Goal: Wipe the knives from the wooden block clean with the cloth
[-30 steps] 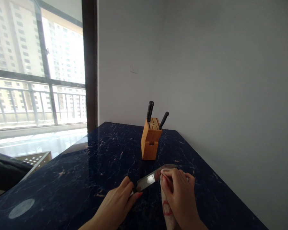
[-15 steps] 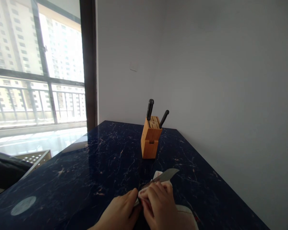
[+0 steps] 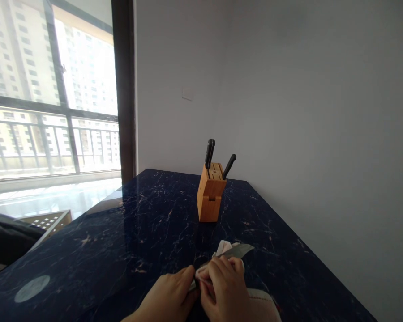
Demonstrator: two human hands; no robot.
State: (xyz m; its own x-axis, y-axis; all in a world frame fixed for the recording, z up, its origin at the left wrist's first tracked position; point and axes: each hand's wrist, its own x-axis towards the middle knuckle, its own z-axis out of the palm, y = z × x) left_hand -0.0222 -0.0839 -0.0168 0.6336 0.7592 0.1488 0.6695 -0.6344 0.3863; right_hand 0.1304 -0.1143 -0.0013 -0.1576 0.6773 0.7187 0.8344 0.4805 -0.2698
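Left hand: closed, fingers curled around the near end of a kitchen knife, apparently on its handle, which is largely hidden. Right hand: closed, fingers and thumb pinching a white cloth around the blade, just beside the left hand.

Item position: knife lies roughly level above the near part of the dark blue marble table, its blade pointing far and right. Cloth is folded over the blade's near part, with its loose end hanging near and right of the right hand, red-stitched along one edge.

Condition: blade tip is exposed beyond the cloth; the covered part cannot be seen. Whether the blade is clean cannot be told at this distance.

Nearby: 1 wooden knife block stands upright on the table, well apart from both hands and toward the far edge, holding 2 knives with black handles. Behind it rises a pale grey wall. To the left, a window looks out on high-rise buildings.
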